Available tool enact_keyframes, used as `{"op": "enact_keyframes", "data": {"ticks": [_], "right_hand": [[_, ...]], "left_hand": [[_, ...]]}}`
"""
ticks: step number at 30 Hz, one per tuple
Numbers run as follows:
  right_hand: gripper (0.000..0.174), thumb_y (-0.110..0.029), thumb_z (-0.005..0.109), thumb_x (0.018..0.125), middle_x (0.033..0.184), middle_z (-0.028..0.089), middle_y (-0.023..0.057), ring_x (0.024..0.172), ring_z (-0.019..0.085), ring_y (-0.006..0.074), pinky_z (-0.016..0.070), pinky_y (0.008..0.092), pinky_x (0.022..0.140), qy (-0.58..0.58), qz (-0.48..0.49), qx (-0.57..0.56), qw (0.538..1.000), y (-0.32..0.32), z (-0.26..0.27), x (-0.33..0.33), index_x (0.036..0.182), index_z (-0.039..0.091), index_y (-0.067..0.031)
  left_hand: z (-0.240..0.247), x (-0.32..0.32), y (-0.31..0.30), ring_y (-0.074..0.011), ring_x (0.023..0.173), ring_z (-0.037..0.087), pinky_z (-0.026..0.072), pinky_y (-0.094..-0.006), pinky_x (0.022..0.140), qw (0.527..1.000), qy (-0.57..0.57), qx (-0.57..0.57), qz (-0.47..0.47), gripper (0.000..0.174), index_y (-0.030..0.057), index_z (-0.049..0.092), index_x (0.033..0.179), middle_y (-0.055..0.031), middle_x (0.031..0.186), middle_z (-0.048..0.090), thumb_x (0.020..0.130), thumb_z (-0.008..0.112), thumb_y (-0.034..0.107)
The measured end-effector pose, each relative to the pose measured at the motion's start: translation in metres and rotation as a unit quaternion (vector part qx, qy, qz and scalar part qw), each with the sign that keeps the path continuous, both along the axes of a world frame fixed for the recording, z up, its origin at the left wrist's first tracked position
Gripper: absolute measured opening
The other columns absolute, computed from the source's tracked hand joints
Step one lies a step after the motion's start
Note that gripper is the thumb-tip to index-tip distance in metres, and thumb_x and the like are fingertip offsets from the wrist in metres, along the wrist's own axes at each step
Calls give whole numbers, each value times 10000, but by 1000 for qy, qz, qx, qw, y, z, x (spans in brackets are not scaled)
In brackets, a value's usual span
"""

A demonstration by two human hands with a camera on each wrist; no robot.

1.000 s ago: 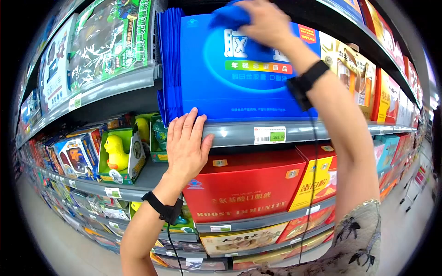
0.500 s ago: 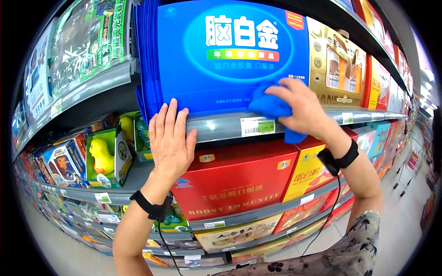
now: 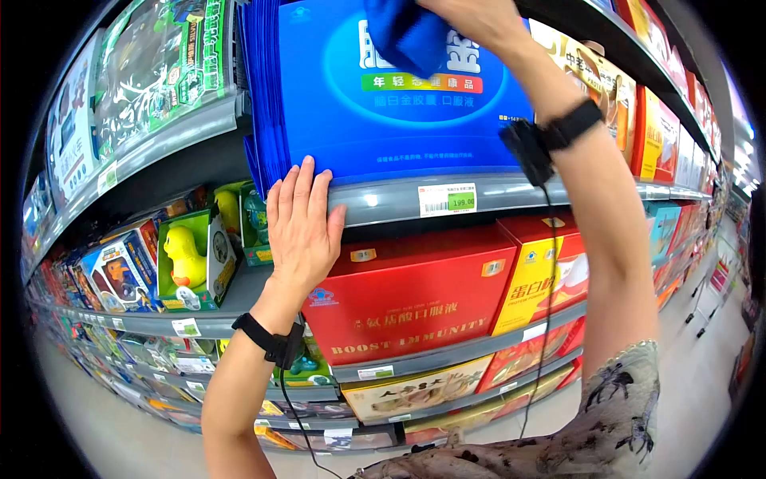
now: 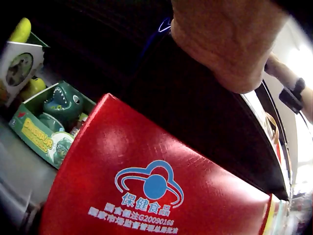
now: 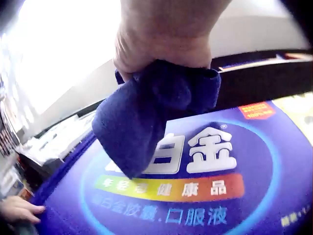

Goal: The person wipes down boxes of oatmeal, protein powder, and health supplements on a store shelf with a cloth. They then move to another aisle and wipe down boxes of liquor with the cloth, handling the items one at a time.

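Observation:
A large blue gift box [image 3: 335, 136] with white lettering stands upright on the shelf, a stack of blue folded edges at its left side. My right hand [image 3: 483, 20] grips a blue cloth [image 3: 411, 36] at the upper front of this box, covering part of the lettering. In the right wrist view the cloth [image 5: 137, 117] hangs from the fingers in a loose fold over the box face. My left hand [image 3: 303, 227] lies with straight fingers on the shelf's front edge, its fingertips at the box's lower left corner.
Below, a red box [image 3: 407, 303] sits beside a yellow and red box [image 3: 531, 279]. A yellow duck toy [image 3: 183, 255] in a green box stands at the left. Price tag [image 3: 447, 199] marks the shelf edge. Gold box [image 3: 594, 80] stands at the right.
My right hand wiped from the upper face down to the box's lower right edge, then came back up with the cloth. The left hand has stayed at the shelf edge.

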State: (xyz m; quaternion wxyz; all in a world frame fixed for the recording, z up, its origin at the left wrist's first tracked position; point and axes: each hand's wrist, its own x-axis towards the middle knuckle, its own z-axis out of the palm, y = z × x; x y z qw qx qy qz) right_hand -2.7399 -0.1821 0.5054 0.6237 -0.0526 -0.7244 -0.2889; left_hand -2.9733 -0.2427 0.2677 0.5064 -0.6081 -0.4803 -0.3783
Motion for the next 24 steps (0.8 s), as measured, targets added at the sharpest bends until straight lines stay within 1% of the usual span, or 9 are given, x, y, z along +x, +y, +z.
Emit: {"op": "enact_keyframes", "data": {"ticks": [1,3,5,7,11,15,18,21,24], "right_hand": [[430,-204,654,691,1073,603,210,1034,565,363,464,436,885,17,-51,38,998,-7,2,-15,1098,588,-81],[371,-284,617,766,1052,623,236,1000,596,371,483,445,846,-25,-184,-44,982,-28,-15,-37,1033,616,-27],[414,-179,665,687,1020,641,117,950,620,272,511,413,776,-44,-196,84,976,21,-34,-72,1100,652,-168],[423,-218,681,681,1076,611,127,1031,583,340,498,470,815,-149,-220,40,963,-2,-72,-82,1103,645,-210],[406,-133,695,667,933,600,105,894,593,317,498,440,774,-303,-105,-100,942,-32,-141,-86,1066,626,-166],[450,-92,701,658,914,592,111,898,588,316,495,423,763,-261,-155,-71,950,-31,-156,-55,1094,610,-160],[444,-68,710,646,956,591,87,934,588,309,488,426,783,-201,-201,-102,953,-13,-161,5,1071,614,-155],[467,-39,677,665,1030,594,130,982,575,333,473,408,838,-92,-264,-83,957,-5,-186,76,1111,612,-163],[518,45,661,667,1077,580,147,1038,563,338,457,384,894,83,-184,-181,963,6,-251,138,1157,571,-94]], "left_hand": [[0,0,0,-335,1290,370,225,-449,1094,1000,1,-2,0,422,48,481,1274,-167,1413,397,905,503,253],[0,-1,-1,-344,1285,376,239,-455,1088,1000,4,-7,6,445,32,450,1298,-180,1413,392,912,506,246],[-1,-2,1,-360,1277,380,254,-463,1079,1000,0,5,-21,473,15,424,1313,-201,1410,385,902,529,223],[-4,-6,0,-375,1269,384,268,-472,1069,999,-7,19,-44,504,-2,397,1328,-223,1406,378,892,552,200],[-11,-16,-1,-451,1282,353,274,-509,1074,985,-56,11,-164,698,-51,312,1366,-286,1380,369,795,677,115],[-14,-13,-6,-428,1305,343,255,-508,1082,995,-30,31,-92,627,-47,365,1330,-257,1376,401,815,666,146],[-18,-16,-9,-402,1316,344,249,-490,1089,991,-56,21,-119,553,-38,418,1292,-240,1378,411,833,656,157],[-40,-19,-21,-381,1324,339,255,-446,1092,986,-93,23,-137,522,-11,391,1327,-218,1409,378,871,608,118],[-83,-25,-36,-345,1249,402,299,-418,1050,982,-120,23,-145,462,0,426,1285,-198,1330,437,877,608,117]]}}
